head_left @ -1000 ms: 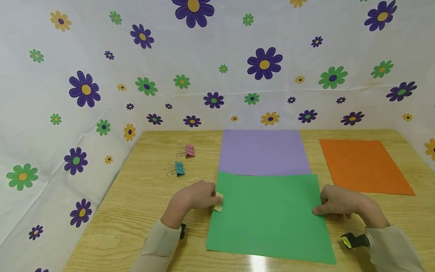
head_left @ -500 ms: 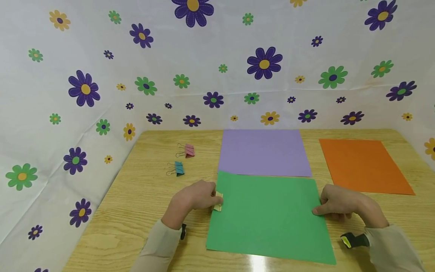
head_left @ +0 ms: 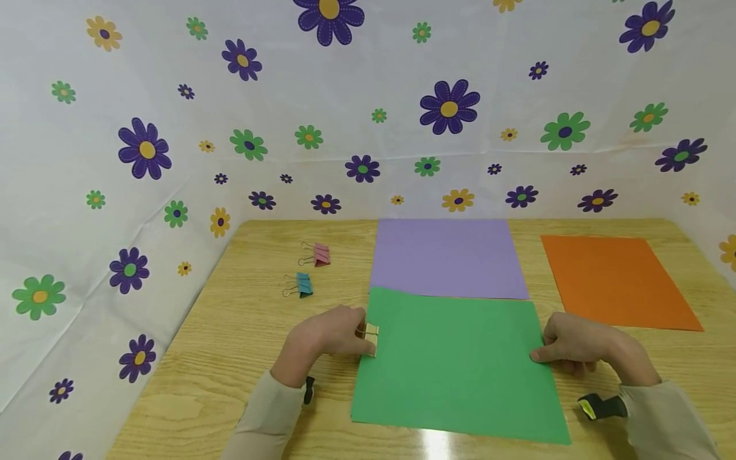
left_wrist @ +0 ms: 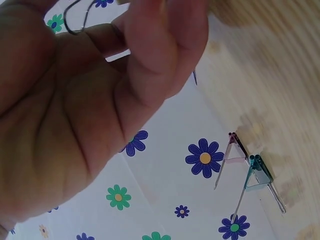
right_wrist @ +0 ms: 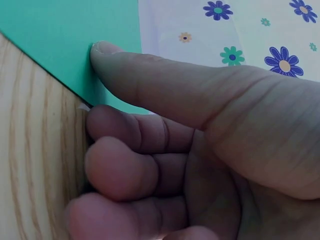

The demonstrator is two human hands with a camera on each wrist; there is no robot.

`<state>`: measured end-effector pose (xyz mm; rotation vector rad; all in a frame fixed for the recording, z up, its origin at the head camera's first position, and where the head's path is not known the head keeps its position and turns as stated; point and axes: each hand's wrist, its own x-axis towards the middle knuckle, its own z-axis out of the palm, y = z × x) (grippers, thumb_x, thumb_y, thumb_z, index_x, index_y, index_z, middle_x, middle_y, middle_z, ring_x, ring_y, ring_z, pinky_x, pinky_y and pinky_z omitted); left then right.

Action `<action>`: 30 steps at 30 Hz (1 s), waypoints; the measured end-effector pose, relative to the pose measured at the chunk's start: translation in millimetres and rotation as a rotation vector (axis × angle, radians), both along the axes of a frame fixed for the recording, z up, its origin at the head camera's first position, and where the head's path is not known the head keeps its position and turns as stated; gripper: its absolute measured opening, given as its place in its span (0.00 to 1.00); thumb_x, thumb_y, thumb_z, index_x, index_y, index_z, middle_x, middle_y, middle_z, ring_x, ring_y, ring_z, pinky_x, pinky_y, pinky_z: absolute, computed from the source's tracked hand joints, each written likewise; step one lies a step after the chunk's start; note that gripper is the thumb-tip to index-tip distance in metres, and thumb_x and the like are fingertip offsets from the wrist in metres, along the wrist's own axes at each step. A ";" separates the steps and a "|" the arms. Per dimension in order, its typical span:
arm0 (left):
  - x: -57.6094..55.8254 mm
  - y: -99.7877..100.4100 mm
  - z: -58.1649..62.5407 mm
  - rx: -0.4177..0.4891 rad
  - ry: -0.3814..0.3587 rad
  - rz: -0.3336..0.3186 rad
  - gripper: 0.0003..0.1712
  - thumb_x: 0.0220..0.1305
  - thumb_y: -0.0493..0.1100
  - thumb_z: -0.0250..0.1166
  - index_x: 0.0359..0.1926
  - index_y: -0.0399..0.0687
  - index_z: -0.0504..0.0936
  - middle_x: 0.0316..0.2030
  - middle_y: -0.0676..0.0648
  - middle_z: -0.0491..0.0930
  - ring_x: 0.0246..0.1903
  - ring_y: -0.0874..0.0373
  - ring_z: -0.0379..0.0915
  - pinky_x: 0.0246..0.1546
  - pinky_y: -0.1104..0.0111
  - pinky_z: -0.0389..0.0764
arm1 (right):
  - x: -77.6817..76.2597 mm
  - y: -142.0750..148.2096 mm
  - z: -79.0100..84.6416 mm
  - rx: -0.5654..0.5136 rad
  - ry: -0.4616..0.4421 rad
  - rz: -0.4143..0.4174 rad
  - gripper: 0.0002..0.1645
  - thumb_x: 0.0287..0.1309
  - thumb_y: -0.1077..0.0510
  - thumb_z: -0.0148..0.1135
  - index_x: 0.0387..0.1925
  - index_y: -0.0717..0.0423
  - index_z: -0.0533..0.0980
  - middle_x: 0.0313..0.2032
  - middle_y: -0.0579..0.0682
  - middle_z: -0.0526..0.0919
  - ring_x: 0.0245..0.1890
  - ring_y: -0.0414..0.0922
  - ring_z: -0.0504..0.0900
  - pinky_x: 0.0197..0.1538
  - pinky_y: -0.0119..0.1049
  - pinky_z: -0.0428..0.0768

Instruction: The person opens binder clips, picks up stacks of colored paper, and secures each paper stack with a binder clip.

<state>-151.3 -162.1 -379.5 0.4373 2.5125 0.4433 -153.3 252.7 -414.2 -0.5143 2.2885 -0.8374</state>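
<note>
A green sheet of paper [head_left: 454,370] lies near the table's front, its far edge meeting a purple sheet [head_left: 445,259]. At its left edge is a pale yellow binder clip [head_left: 372,330], which my left hand [head_left: 333,331] holds between thumb and fingers. In the left wrist view a wire handle [left_wrist: 75,25] shows by that hand [left_wrist: 95,95]; the fingertips are out of frame. My right hand [head_left: 581,342] pinches the green sheet's right edge. The right wrist view has the thumb [right_wrist: 145,75] on top of the sheet [right_wrist: 70,40] and curled fingers below.
On the wooden table [head_left: 230,358], a pink binder clip [head_left: 322,254] and a teal binder clip [head_left: 303,284] stand at the back left. An orange sheet [head_left: 621,281] lies at the right. A flowered white cloth [head_left: 345,70] hangs behind and at the sides.
The green sheet's far right corner has come down towards me, showing more purple. My left thumb has slid lower on the yellow binder clip, uncovering its upper part. My right hand stays nearly still.
</note>
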 end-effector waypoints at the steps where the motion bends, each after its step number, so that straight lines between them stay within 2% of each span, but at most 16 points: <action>1: -0.1 -0.2 0.3 0.004 0.004 -0.004 0.14 0.63 0.48 0.69 0.37 0.43 0.76 0.29 0.50 0.75 0.27 0.59 0.69 0.29 0.66 0.71 | 0.1 -0.1 0.0 0.002 0.001 0.000 0.24 0.62 0.51 0.67 0.12 0.56 0.75 0.09 0.41 0.70 0.07 0.35 0.69 0.13 0.27 0.64; 10: 0.2 0.2 3.3 0.007 0.029 -0.048 0.10 0.64 0.42 0.67 0.35 0.42 0.75 0.30 0.49 0.76 0.29 0.58 0.69 0.32 0.65 0.72 | 1.5 -1.0 1.2 0.002 -0.008 -0.004 0.24 0.62 0.51 0.67 0.13 0.56 0.75 0.09 0.41 0.70 0.07 0.36 0.68 0.13 0.27 0.64; 22: -1.4 -1.8 2.6 0.017 0.025 -0.039 0.09 0.67 0.43 0.64 0.35 0.44 0.74 0.29 0.50 0.74 0.27 0.59 0.66 0.29 0.66 0.68 | 0.4 -1.4 2.2 -0.004 -0.002 0.013 0.24 0.63 0.52 0.66 0.13 0.56 0.75 0.09 0.41 0.71 0.07 0.37 0.72 0.13 0.28 0.67; 30: -3.2 -2.9 2.4 0.017 0.020 -0.014 0.09 0.70 0.45 0.63 0.37 0.44 0.75 0.31 0.51 0.76 0.29 0.58 0.69 0.31 0.66 0.71 | 0.4 -0.9 2.1 -0.007 -0.004 0.011 0.24 0.63 0.52 0.66 0.13 0.56 0.75 0.09 0.42 0.71 0.07 0.36 0.71 0.13 0.27 0.67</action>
